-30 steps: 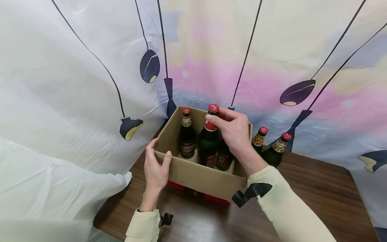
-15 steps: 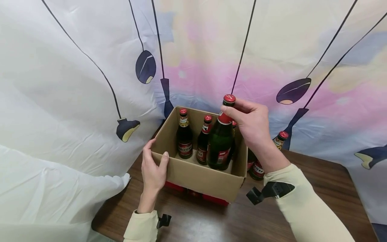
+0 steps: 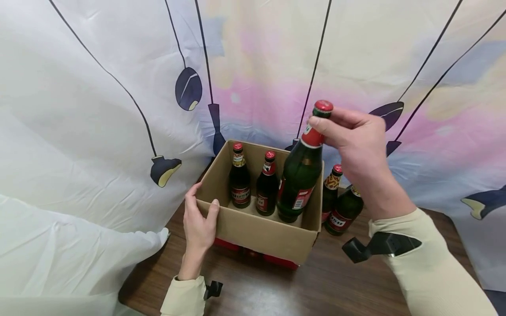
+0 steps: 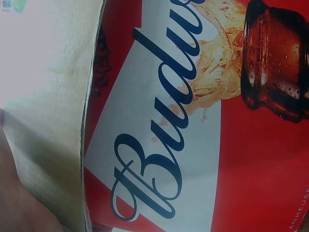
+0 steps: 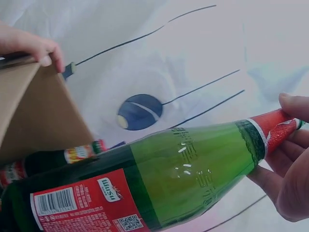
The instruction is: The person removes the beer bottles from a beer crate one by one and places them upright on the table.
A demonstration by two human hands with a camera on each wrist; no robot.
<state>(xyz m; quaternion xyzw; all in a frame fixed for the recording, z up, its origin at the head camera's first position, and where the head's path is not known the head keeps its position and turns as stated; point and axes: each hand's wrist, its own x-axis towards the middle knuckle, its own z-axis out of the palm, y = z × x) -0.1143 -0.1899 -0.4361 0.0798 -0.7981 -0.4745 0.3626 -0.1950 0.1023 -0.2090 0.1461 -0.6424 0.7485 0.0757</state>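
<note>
My right hand pinches a large green beer bottle by its red-foil neck, below the red cap. The bottle tilts, its cap leaning right, with its lower end inside an open cardboard box. In the right wrist view its red label shows a barcode. My left hand grips the box's front-left corner, thumb over the front wall. The left wrist view is filled by the box's printed red-and-white outer panel. Two smaller dark beer bottles stand upright in the box, one on the left, another mid-box.
Two more capped bottles, one nearer and one behind, stand on the dark wooden table right of the box, partly behind my right forearm. A printed cloth curtain hangs close behind the table.
My right hand has lifted the large bottle and moved it rightward and up, and it tilts more. The mid-box bottle has come into view. My left hand stays on the box corner.
</note>
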